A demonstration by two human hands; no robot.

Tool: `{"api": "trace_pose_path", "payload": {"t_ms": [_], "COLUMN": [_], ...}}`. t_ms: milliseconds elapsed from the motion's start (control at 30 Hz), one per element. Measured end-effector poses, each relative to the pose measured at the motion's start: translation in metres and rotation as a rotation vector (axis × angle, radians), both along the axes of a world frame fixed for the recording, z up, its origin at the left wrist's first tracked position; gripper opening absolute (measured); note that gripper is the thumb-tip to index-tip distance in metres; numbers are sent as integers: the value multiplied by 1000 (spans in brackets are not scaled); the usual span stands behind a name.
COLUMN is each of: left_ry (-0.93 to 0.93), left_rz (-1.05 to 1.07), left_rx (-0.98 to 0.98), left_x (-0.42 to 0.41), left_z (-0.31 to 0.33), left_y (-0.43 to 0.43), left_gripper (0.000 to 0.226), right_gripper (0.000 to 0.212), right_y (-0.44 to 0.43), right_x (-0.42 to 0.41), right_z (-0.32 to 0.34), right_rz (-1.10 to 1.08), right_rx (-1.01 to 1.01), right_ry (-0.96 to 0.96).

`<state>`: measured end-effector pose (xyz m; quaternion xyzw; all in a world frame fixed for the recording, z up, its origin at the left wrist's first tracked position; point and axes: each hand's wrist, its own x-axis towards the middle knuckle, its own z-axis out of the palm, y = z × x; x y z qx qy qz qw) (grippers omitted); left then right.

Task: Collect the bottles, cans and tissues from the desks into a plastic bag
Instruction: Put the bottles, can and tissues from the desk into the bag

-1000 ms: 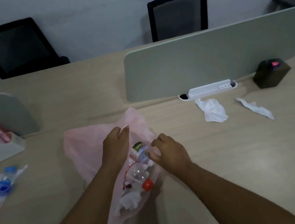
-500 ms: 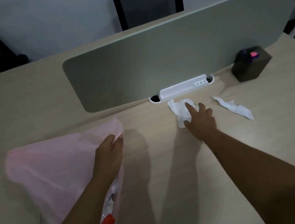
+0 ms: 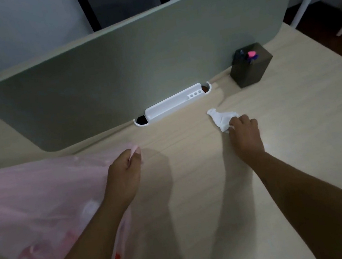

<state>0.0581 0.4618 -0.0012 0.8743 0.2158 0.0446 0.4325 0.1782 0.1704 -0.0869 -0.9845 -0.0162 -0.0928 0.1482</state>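
Note:
A pink translucent plastic bag (image 3: 33, 203) lies on the wooden desk at the left, with bottles and a red cap showing faintly through it. My left hand (image 3: 126, 175) pinches the bag's upper rim. My right hand (image 3: 246, 135) is out to the right, its fingers curled round crumpled white tissue (image 3: 221, 118) on the desk. Only one white bunch of tissue shows, partly under my fingers.
A grey-green divider panel (image 3: 114, 78) stands along the back of the desk, with a white cable tray (image 3: 173, 103) at its foot. A dark square pen holder (image 3: 251, 65) sits at the right end. Black chairs stand behind the panel.
My right hand left the first tissue's spot and moved right onto the second one, closing on tissue. The first tissue no longer lies on the desk. The view shifted right, with the bag following.

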Motion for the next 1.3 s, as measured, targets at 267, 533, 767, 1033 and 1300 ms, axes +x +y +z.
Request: {"api": "trace_pose_path", "payload": {"t_ms": [267,533,767,1033,1300], "left_ry": [-64,-130,-215,-191,-179], "left_rz": [154,386,393,339,254], "left_rx": [-32,-114,-147,-62,-29], "left_x": [-37,-123,-180,-236,-253], "left_z": [51,99,118,126,120], "left_y": [41,102,141,188,193], "left_gripper": [47,38,32,37,37], "right_gripper": [8,11,23,19,41], "right_y": [98,230,315,312,263], "right_x": [-83,-229,-263,-296,-254], "right_z": [37,98,113,110,66], "right_rz": [251,658,842,634,-33], "right_rx": [501,704,478,287,359], "right_ry": [70,97,281,-102,398]}}
